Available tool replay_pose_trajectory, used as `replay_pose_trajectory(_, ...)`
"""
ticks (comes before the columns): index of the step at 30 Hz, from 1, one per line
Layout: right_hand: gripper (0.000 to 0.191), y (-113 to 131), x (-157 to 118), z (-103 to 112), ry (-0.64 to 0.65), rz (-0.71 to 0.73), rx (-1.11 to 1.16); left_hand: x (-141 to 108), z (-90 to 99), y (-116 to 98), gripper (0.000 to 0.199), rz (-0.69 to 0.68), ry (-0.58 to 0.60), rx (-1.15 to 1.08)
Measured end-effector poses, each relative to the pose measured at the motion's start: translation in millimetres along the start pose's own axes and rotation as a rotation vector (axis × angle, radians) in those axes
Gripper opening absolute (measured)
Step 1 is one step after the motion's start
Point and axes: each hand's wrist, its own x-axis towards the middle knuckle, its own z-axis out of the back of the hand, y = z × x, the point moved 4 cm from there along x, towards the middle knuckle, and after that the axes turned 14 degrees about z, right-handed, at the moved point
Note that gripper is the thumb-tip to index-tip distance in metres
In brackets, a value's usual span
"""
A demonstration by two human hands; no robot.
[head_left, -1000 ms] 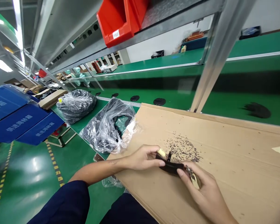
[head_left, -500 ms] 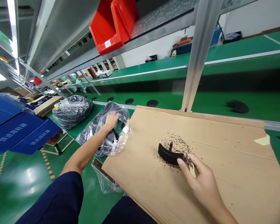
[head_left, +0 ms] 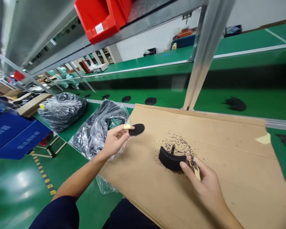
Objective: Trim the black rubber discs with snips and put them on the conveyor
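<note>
My left hand [head_left: 115, 140] pinches a flat black oval disc [head_left: 137, 129] above the left edge of the cardboard sheet [head_left: 143, 181]. Yellow tape is wrapped round one of its fingertips. Over the cardboard, my right hand [head_left: 202, 181] grips the end of a curved black part [head_left: 171, 159] between thumb and fingers. Small pliers with pale handles [head_left: 194, 168] also sit in that hand. A short black post stands up behind the curved part. Many tiny black bits [head_left: 181, 143] lie scattered around it. Just behind my left hand is an open clear bag [head_left: 92, 127] with black pieces inside.
A second full plastic bag [head_left: 62, 109] stands farther left, beside blue crates [head_left: 21, 136]. Several black discs [head_left: 150, 101] lie along the green surface behind the cardboard. A metal post [head_left: 201, 63] rises at its back edge, and a red bin [head_left: 105, 19] hangs overhead.
My left hand has come out of the open bag and moved right, now with a black disc in its fingers. My right hand keeps its hold, and the view has shifted slightly.
</note>
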Motion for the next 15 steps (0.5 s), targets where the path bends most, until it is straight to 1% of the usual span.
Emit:
replay_pose_trajectory(2,0.043,1,1,0,0.013,-0.023,0.016,-3,-27.7,-5,0.035,-0.01,0.099,-0.201)
replay_pose_trajectory(4,0.043,3,1,2,0.017,-0.037,0.022,-4,-54.6,-8,0.036,-0.005,0.172,-0.304)
replay_pose_trajectory(6,0.043,5,1,3,0.016,-0.052,0.029,-7,-77.8,-10,0.033,0.015,0.196,-0.333)
replay_pose_trajectory(8,0.042,7,-1,3,0.015,-0.068,0.036,-12,-96.3,-11,0.028,0.01,0.204,-0.301)
replay_pose_trajectory(9,0.041,9,-2,3,0.015,-0.075,0.039,-16,-103.4,-11,0.027,-0.018,0.211,-0.265)
replay_pose_trajectory(11,0.04,11,-4,2,0.025,-0.079,0.042,-24,-113.7,-12,0.028,-0.131,0.238,-0.147)
replay_pose_trajectory(13,0.038,13,-5,0,0.043,-0.069,0.042,-31,-118.2,-12,0.029,-0.263,0.245,-0.022)
replay_pose_trajectory(15,0.036,14,-5,-2,0.063,-0.055,0.047,-33,-118.2,-11,0.028,-0.343,0.227,0.061)
